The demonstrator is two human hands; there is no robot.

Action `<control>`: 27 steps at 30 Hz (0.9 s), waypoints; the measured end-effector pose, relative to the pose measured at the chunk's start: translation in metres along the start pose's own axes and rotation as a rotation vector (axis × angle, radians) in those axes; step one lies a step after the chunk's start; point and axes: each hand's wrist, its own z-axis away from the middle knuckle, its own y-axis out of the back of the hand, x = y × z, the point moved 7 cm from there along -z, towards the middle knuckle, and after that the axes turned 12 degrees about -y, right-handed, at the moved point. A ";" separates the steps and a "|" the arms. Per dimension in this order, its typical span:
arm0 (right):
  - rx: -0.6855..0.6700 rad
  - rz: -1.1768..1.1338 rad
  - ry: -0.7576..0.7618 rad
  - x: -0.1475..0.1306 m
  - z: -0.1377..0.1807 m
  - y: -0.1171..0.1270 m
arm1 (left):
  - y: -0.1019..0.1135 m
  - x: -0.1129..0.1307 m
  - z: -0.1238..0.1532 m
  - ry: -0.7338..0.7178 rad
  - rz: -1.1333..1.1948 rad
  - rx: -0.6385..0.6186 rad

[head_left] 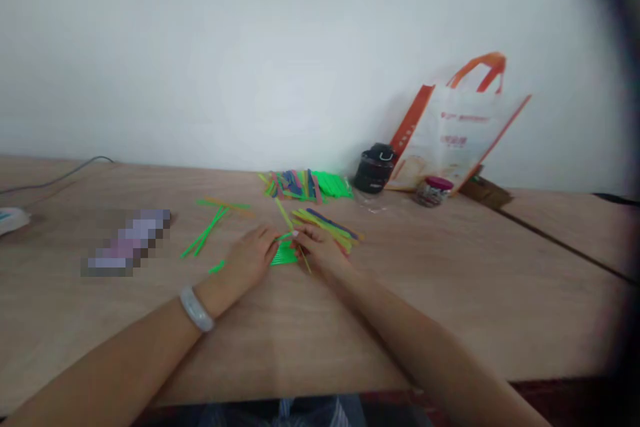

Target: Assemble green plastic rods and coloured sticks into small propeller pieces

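Head view: wooden tabletop point(450, 293) meets white wall point(250, 47); left hand point(253, 257) and right hand point(320, 248) pinch green sticks point(284, 255).

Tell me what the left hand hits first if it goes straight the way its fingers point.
The left hand would most likely meet the green sticks first, right at its fingertips; the right hand lies just beyond. Blur hides whether they already touch.

The wooden desk point(450, 293) carries a green stick bundle point(284, 255) at centre, loose green sticks point(205, 233) at ten o'clock, a mixed-colour stick pile point(300, 185) at twelve, and a black jar point(374, 170), pink-lidded jar point(433, 191) and orange-white bag point(450, 133) toward two.
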 end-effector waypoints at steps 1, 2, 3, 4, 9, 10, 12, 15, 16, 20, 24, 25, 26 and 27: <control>-0.020 -0.018 -0.013 0.002 0.001 -0.004 | -0.001 0.001 0.000 -0.012 0.011 0.008; -0.040 -0.028 -0.026 0.004 0.001 -0.008 | -0.002 0.001 0.001 -0.021 0.019 0.016; -0.058 -0.030 -0.037 0.005 0.002 -0.011 | -0.003 0.001 0.001 -0.029 0.023 0.020; -0.075 -0.024 -0.047 0.006 0.003 -0.015 | -0.003 0.002 0.002 -0.038 0.024 0.020; -0.034 0.047 -0.032 0.003 0.009 -0.019 | -0.002 0.006 0.001 -0.041 -0.014 -0.004; -0.009 0.072 -0.012 0.001 0.009 -0.019 | -0.002 0.006 0.000 -0.029 -0.024 -0.009; 0.026 0.124 0.022 -0.002 0.010 -0.018 | -0.001 0.005 -0.001 -0.009 -0.035 -0.019; 0.063 0.159 0.043 -0.004 0.006 -0.010 | 0.000 0.000 -0.002 0.006 -0.023 -0.048; 0.091 0.167 0.051 -0.005 0.003 -0.003 | 0.001 -0.003 -0.002 0.022 -0.017 -0.044; 0.417 0.397 0.133 -0.019 -0.004 0.050 | 0.003 -0.006 -0.001 0.042 0.037 0.003; 0.614 0.833 0.151 -0.025 -0.010 0.082 | -0.014 0.019 -0.003 -0.149 0.106 -0.061; 0.624 0.907 0.124 -0.022 -0.012 0.085 | -0.019 0.025 -0.003 -0.189 0.105 -0.086; 0.629 0.980 0.099 -0.018 -0.014 0.087 | -0.023 0.029 -0.003 -0.221 0.098 -0.110; 0.616 1.074 0.094 -0.015 -0.016 0.086 | -0.026 0.031 -0.002 -0.240 0.085 -0.131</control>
